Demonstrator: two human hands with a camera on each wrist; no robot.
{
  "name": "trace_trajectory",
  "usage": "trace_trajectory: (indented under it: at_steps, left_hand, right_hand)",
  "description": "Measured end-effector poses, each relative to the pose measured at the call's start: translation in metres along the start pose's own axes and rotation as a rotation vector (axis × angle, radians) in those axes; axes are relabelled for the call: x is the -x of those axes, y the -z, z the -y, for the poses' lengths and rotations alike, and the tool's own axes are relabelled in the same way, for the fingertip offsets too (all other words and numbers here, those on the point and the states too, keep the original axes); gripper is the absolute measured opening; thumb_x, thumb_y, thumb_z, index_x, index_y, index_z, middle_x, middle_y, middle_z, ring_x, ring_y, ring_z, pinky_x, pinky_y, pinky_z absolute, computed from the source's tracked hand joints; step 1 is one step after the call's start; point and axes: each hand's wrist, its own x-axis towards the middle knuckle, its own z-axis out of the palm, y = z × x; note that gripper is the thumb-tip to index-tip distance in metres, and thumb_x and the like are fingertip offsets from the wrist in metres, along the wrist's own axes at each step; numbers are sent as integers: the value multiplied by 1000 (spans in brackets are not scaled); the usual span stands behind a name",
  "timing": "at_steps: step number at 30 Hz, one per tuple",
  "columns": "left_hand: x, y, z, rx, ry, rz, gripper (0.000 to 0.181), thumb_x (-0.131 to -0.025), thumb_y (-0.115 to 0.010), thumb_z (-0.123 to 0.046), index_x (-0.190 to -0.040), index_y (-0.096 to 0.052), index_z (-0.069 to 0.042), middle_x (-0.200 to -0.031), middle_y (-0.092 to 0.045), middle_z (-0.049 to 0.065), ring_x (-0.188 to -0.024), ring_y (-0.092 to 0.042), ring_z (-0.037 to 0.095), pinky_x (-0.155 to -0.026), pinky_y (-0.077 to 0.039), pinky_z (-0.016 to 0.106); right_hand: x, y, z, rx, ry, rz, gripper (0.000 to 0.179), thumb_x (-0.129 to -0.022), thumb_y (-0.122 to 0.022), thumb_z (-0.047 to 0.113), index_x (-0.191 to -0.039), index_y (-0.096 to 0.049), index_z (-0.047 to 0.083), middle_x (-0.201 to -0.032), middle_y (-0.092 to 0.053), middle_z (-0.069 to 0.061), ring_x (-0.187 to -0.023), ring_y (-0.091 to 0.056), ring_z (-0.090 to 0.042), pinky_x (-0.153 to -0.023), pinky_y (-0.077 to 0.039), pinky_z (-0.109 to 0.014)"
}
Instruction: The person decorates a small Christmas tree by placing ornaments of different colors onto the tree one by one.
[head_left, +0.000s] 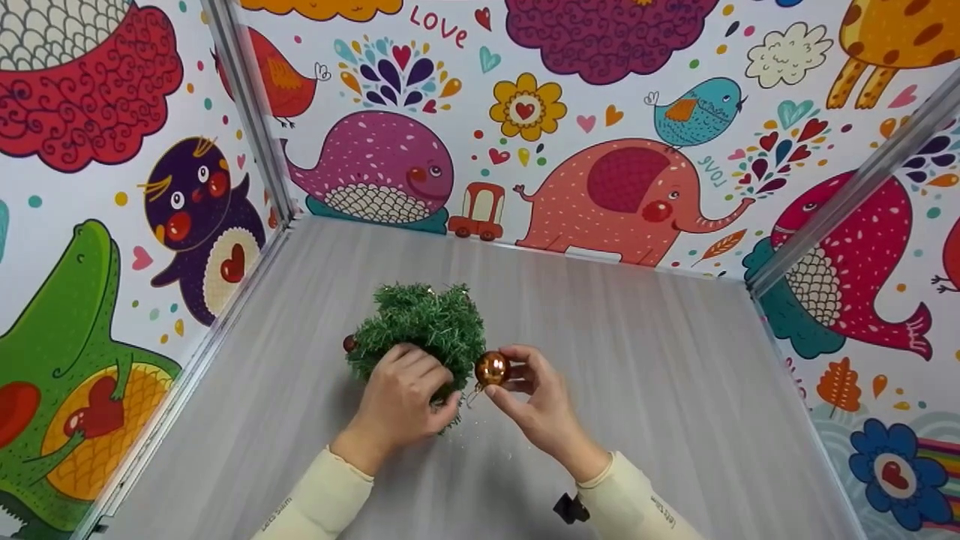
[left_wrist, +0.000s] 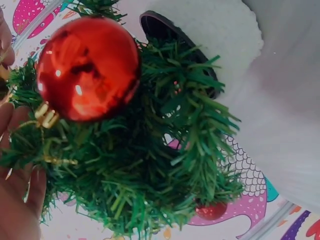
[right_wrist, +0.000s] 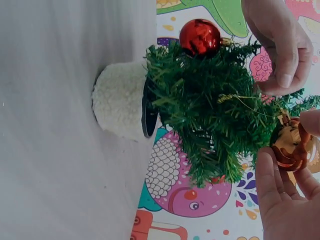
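Observation:
A small green Christmas tree (head_left: 427, 322) stands in a white fleecy pot (right_wrist: 120, 100) with a dark rim. My left hand (head_left: 405, 394) is over its near side, fingers curled at a branch. Just right of the tree, my right hand (head_left: 544, 405) pinches a shiny copper-gold ball ornament (head_left: 493, 368) between thumb and fingers. A thin gold thread (right_wrist: 250, 102) runs from the ball's cap towards the branches. In the right wrist view a red ball ornament (right_wrist: 200, 38) hangs on the tree; it fills the upper left of the left wrist view (left_wrist: 90, 70).
Another red ball (left_wrist: 212, 210) shows low among the branches in the left wrist view. The grey wood-grain table (head_left: 660, 390) carries glitter specks near the hands. Cartoon-printed walls (head_left: 480, 97) with metal corner posts (head_left: 251, 112) enclose it. A small black object (head_left: 571, 508) is beside the right sleeve.

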Motion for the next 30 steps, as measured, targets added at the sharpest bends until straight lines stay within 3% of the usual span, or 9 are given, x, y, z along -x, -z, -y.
trace_trajectory:
  at_steps: [6, 12, 20, 30]
  left_hand:
    - [0, -3, -5, -1, -3, 14, 25, -72, -83, -37, -76, -72, -15, -74, -67, -3, -71, -63, 17, -80, -53, 41]
    - [0, -6, -8, -5, -11, 3, 10, -76, -81, -22, -76, -74, -15, -75, -69, -4, -71, -64, 16, -81, -53, 39]
    - [-2, -3, -7, -7, 42, -7, 2, -79, -73, -15, -77, -73, -16, -76, -69, -4, -73, -65, 16, -82, -53, 40]
    - [-4, -5, -6, 28, 98, -49, 4, -77, -73, -14, -74, -72, -17, -74, -67, -7, -70, -64, 14, -79, -53, 40]
  right_hand:
    - [1, -4, -4, -65, -5, -5, 43, -87, -72, -4, -124, -52, -9, -113, -63, -17, -96, -65, -31, -77, -57, -37]
    - [3, -5, -8, -93, -59, 2, 42, -88, -72, -3, -125, -52, -9, -112, -64, -16, -97, -64, -33, -78, -56, -36]
    - [5, -3, -13, -103, -122, -8, 45, -89, -71, -2, -127, -49, -10, -113, -64, -16, -96, -64, -29, -78, -56, -36]
    - [11, -8, -22, -92, -190, 92, 40, -94, -66, 2, -129, -49, -8, -113, -61, -16, -96, -63, -34, -78, -56, -34]
